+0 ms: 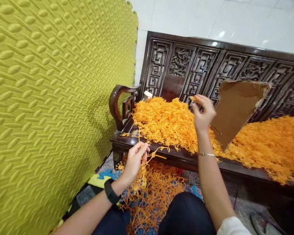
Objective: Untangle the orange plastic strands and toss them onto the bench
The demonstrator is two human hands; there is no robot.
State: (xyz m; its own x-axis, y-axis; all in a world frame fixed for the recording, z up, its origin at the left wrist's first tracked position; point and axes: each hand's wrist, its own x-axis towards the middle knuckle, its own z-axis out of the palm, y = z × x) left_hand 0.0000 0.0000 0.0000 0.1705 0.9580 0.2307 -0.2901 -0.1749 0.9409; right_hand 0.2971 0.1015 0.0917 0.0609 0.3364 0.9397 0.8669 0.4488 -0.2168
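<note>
My left hand (136,159) is closed on thin, branched orange stems (150,158) that look like plastic sprues, in front of the bench's edge. Pinched between the fingertips of my right hand (203,112) is a small orange piece (193,98), too small to name exactly. That hand is raised above a heap of small orange pieces (165,119) lying on the dark wooden bench (127,138). Below my left hand, a tangle of bare orange stems (154,192) spreads over the floor between my legs.
A torn brown cardboard sheet (235,107) leans upright, dividing the first heap from a second orange heap (276,143) on the right. Carved panels (178,67) form the bench back, and a curved armrest (116,106) closes its left end. A yellow-green foam mat (63,98) stands at left.
</note>
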